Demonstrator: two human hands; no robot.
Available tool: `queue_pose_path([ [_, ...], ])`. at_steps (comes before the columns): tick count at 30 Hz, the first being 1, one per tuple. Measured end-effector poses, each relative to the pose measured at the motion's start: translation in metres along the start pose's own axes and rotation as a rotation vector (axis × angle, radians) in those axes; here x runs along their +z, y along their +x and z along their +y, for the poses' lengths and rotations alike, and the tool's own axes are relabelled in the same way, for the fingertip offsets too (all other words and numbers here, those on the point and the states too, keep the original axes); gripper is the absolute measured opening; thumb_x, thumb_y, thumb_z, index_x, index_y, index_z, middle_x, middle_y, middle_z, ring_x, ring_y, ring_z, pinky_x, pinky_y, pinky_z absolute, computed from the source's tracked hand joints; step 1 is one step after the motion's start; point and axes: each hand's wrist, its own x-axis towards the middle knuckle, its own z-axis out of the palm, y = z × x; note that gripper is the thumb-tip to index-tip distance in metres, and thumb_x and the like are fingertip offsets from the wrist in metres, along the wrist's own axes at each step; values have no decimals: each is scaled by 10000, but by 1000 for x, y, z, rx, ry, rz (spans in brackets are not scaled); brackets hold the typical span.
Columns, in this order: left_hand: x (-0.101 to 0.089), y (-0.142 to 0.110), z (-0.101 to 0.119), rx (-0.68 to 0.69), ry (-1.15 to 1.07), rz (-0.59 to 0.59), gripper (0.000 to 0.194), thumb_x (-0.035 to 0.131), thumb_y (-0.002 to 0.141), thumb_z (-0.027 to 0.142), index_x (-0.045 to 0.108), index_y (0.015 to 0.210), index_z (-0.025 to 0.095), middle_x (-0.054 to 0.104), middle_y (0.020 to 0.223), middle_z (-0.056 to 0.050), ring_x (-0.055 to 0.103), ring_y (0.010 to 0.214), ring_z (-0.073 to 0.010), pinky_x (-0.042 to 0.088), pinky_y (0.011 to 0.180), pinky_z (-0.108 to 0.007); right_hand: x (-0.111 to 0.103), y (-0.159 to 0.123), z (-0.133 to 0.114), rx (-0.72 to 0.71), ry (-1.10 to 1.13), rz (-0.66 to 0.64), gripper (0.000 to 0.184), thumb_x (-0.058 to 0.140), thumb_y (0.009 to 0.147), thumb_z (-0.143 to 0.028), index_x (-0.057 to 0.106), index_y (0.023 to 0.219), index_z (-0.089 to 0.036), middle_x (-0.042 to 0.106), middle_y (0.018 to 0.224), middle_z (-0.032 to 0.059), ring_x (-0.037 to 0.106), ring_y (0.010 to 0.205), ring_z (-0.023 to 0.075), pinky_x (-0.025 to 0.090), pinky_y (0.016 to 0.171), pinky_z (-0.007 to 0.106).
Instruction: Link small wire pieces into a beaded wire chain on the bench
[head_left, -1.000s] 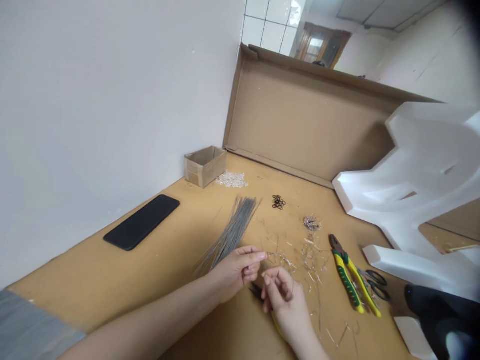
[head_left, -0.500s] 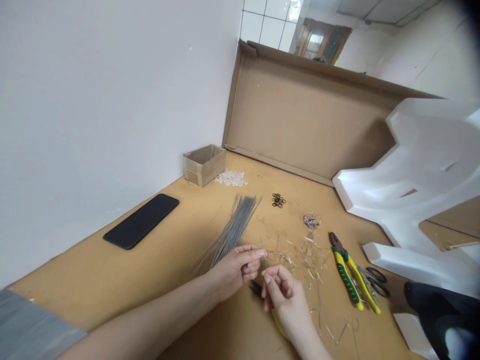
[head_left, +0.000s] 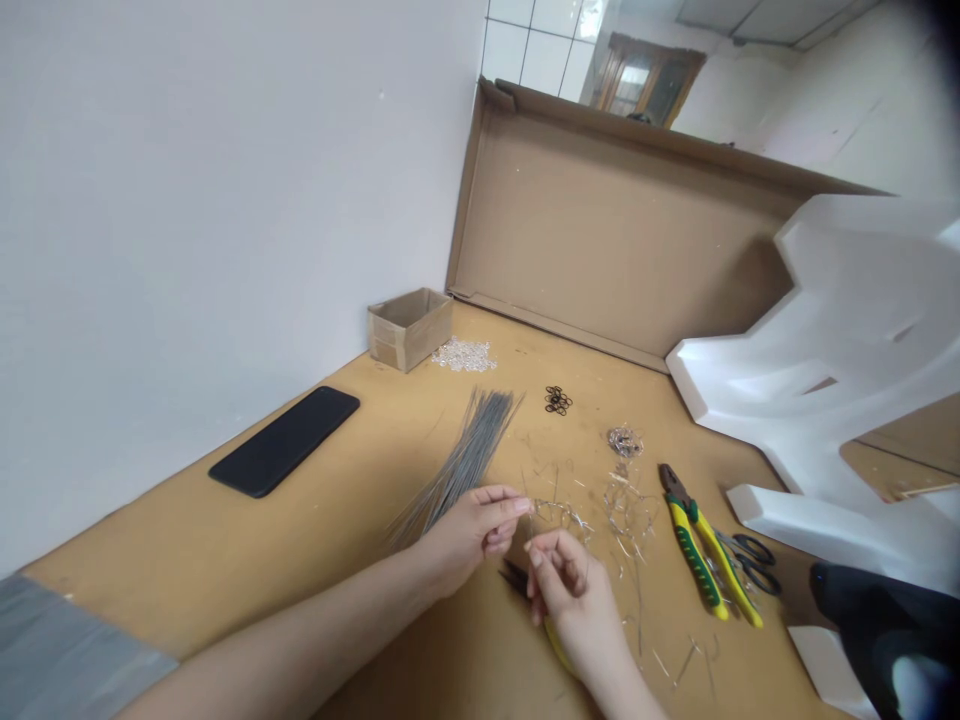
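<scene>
Left hand (head_left: 480,535) and right hand (head_left: 571,590) barely moved, fingers (head_left: 519,506) pinched together on thin wire (head_left: 531,523)

There are two hands (head_left: 476,525) (head_left: 570,585), one wire bundle (head_left: 474,440), one phone (head_left: 285,440) and one small box (head_left: 427,338).

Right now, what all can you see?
Box: one, brown, back left
Bits: many, clear, beside box
Carton: one, brown, back
Slab: one, black, left
Wire bundle: one, grey, centre
Rings: several, black, centre
Wire scraps: many, silvery, centre-right
Pliers: one, yellow-green, right
Scissors: one, dark, right
Tool: one, yellow-handled, lower centre
Mouldings: several, white, right
Object: one, black, lower right
Table: one, tan, beneath
Surface: one, grey, lower left
Walls: several, whitish, around
Wooden frame: one, brown, background
Left hand: one, bare, centre
Right hand: one, bare, centre
</scene>
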Motion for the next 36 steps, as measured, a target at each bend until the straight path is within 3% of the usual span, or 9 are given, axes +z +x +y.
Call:
queue_pose_path([
  [5,5,-3,10,80,321,137,223,646,685,344,581,671,131,457,520,50,326,484,-54,253,499,-207,-6,1,4,-59,-156,36,238,464,836,-392,514,729,-185,464,524,-42,431,434,102,317,427,205],
  [9,8,-5,13,120,395,179,232,648,665,356,589,664,132,513,584,27,421,569,-84,335,582,-221,-8,4,7,-94,-178,88,224,484,830,-374,535,731,-180,445,549,-38,410,487,105,309,458,207],
  [14,5,-4,6,131,384,175,238,637,686,374,604,704,139,510,590,32,402,556,-75,320,555,-206,-4,6,4,42,204,-23,247,542,794,-415,499,730,-180,375,463,-89,259,358,53,178,369,189],
  [19,2,-2,0,108,259,130,262,652,682,386,590,733,137,436,519,60,302,472,-48,231,475,-195,-3,6,-2,77,473,-138,219,580,790,-374,517,773,-165,415,447,-95,231,326,21,123,372,189],
  [23,2,-2,-3,94,169,99,266,665,672,378,578,764,144,347,455,91,241,439,-43,185,456,-201,-2,6,-1,62,463,-119,216,586,796,-363,522,762,-159,423,437,-94,244,323,14,123,377,190],
  [33,-3,0,12,136,343,149,275,595,739,404,614,731,130,379,459,75,289,441,-47,217,460,-198,-7,8,-13,77,354,0,285,601,743,-430,522,744,-156,425,439,-89,282,311,24,165,363,179],
  [36,-11,4,18,70,171,122,263,544,790,374,612,741,125,392,461,69,300,409,-43,227,435,-189,-10,9,-15,71,316,22,291,594,735,-441,520,742,-159,417,443,-87,293,318,32,190,364,178],
])
